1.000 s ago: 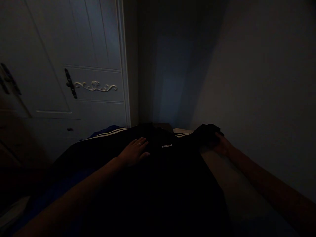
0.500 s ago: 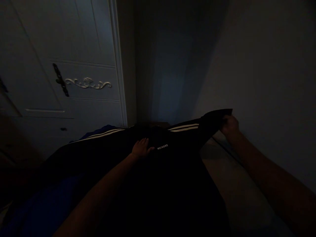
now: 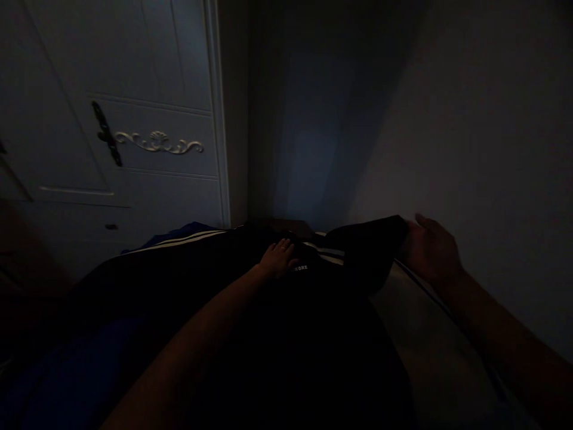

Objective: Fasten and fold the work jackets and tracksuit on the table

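A dark jacket (image 3: 286, 346) with pale double stripes along its shoulders and sleeves lies spread out before me. Small white lettering, partly covered by my hand, shows on its chest. My left hand (image 3: 278, 258) rests flat on the upper chest beside the lettering, its fingers stretched out. At the end of the right-hand sleeve (image 3: 373, 245) is my right hand (image 3: 434, 251), thumb raised apart and fingers against the sleeve's edge. Those fingertips are hard to make out in the dim light. The sleeve is bent and raised toward the middle.
Blue cloth (image 3: 85, 370) lies under the jacket at the left. A pale surface (image 3: 430, 334) shows at right, bordered by a dark edge. Behind stand a white cabinet door (image 3: 170, 191) with a dark handle (image 3: 106, 134), and a grey wall (image 3: 470, 119).
My left hand has slid right, partly covering the lettering. The right hand's grip on the sleeve end has loosened, its thumb now apart, and the sleeve has folded inward and lower.
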Demonstrator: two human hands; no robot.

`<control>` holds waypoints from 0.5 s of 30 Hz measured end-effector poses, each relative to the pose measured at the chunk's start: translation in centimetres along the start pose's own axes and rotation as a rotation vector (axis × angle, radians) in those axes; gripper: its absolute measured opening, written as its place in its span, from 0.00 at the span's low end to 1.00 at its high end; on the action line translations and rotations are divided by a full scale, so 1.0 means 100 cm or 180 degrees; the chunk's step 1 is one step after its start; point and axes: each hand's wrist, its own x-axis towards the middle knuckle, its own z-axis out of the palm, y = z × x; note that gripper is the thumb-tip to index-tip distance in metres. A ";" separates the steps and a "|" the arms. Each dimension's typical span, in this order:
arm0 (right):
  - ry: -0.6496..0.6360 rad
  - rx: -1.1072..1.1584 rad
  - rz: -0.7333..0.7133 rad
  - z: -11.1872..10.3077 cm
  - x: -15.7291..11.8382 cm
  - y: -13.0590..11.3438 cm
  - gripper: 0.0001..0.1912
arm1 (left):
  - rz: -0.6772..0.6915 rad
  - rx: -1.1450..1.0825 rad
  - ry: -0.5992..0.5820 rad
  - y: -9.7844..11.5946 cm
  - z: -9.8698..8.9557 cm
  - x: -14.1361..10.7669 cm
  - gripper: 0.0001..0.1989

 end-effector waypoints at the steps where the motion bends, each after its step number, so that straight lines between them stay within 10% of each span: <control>1: 0.0154 -0.0121 0.0204 -0.010 -0.003 -0.001 0.13 | -0.0055 -0.0010 -0.0061 -0.002 0.000 0.003 0.31; 4: 0.0208 -0.0814 0.0438 -0.041 -0.010 -0.006 0.27 | -0.0047 0.0011 -0.0046 -0.010 -0.005 0.017 0.28; 9: -0.1017 -0.2485 0.0550 -0.078 -0.009 -0.018 0.28 | 0.0629 0.0328 -0.0181 -0.021 -0.018 0.059 0.35; 15: -0.2094 -0.4545 -0.0520 -0.105 0.012 -0.007 0.29 | 0.0408 0.0530 -0.0640 -0.036 -0.020 0.105 0.31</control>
